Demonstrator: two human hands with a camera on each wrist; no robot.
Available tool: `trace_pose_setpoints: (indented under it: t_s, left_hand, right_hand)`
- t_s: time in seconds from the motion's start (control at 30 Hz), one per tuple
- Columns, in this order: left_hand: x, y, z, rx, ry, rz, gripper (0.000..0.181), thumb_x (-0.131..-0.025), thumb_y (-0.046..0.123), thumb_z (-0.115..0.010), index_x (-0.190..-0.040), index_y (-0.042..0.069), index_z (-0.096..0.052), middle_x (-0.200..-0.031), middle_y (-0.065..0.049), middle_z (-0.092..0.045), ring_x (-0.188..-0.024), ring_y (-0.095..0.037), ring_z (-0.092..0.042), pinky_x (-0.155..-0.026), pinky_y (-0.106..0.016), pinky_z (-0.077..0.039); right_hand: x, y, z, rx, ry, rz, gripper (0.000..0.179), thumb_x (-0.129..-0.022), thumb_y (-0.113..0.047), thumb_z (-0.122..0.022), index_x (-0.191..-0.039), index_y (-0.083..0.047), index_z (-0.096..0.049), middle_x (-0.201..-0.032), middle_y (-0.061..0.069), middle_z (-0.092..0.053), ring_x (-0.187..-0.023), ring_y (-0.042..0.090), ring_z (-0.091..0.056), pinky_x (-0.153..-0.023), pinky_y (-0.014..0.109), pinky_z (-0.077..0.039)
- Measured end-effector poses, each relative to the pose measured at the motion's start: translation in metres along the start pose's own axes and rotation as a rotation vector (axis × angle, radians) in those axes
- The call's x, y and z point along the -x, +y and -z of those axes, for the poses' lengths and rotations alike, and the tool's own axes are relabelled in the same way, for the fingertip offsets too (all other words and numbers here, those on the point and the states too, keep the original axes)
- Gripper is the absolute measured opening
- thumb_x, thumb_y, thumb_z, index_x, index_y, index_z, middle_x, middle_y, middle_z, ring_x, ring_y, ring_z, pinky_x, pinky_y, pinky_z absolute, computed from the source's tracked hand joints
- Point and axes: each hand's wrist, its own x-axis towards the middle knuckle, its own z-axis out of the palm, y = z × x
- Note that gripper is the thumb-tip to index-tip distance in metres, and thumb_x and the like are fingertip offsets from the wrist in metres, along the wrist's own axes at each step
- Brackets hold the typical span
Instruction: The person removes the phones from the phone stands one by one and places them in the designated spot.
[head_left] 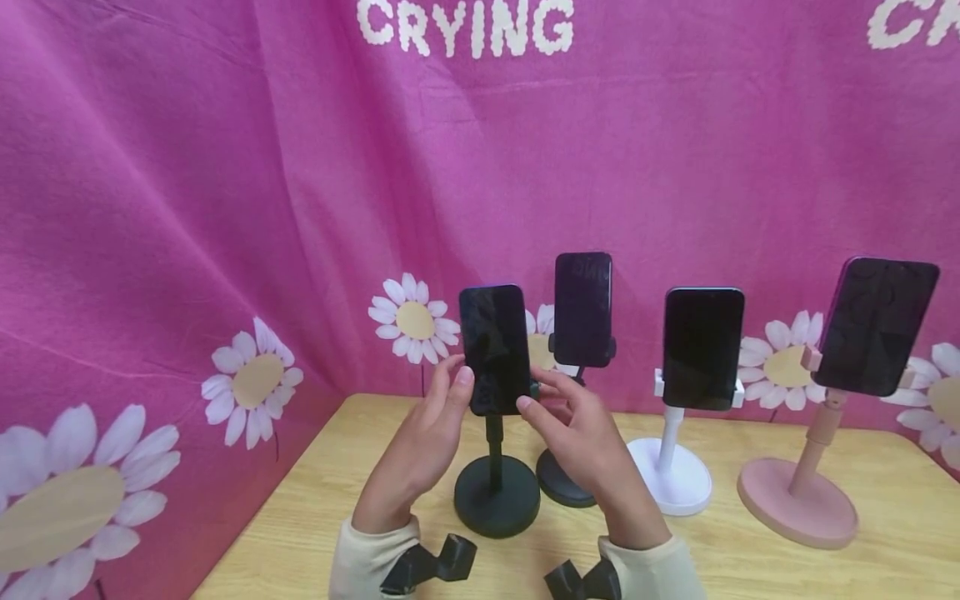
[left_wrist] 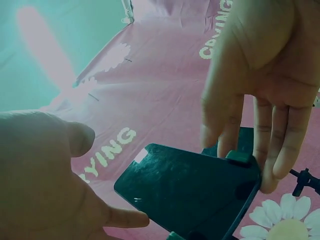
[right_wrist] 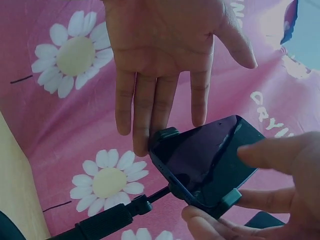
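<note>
A dark phone stands upright in the clamp of a black phone stand. My left hand is at the phone's left side, thumb near its edge. In the right wrist view, this left hand has straight fingers, their tips at one clamp arm. My right hand flanks the lower right side, thumb by the bottom corner and fingers toward the clamp. Seen from the left wrist, the right hand's fingers hang fairly straight, fingertips right at the clamp arm.
Behind to the right stands another black stand with a phone. Farther right are a white stand with a phone and a pink stand with a phone. A pink daisy cloth hangs behind the wooden table.
</note>
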Motion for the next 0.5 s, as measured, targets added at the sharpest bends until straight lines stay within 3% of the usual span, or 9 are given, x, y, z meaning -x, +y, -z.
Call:
trace_pose_setpoints:
  t_s: [0.33,0.5]
  left_hand:
    - [0.005,0.002,0.003,-0.049,0.009,-0.043,0.053,-0.101,0.050,-0.034,-0.146,0.023,-0.031,-0.139,-0.007,-0.048,-0.125,-0.028,-0.049,-0.100,-0.061,-0.036]
    - [0.003,0.002,0.001,-0.093,0.015,-0.099,0.051,-0.099,0.042,-0.048,-0.143,0.019,-0.039,-0.123,-0.006,-0.062,-0.108,-0.023,-0.061,-0.093,-0.051,-0.047]
  right_hand:
    - [0.004,-0.006,0.005,0.107,0.066,-0.001,0.039,-0.091,-0.012,-0.066,-0.128,-0.008,-0.058,-0.113,0.016,-0.064,-0.106,0.037,-0.064,-0.085,0.046,-0.053]
    - [0.007,-0.007,0.013,0.133,0.066,0.019,0.033,-0.089,-0.007,-0.067,-0.121,-0.007,-0.060,-0.101,0.015,-0.066,-0.086,0.027,-0.070,-0.077,0.039,-0.057]
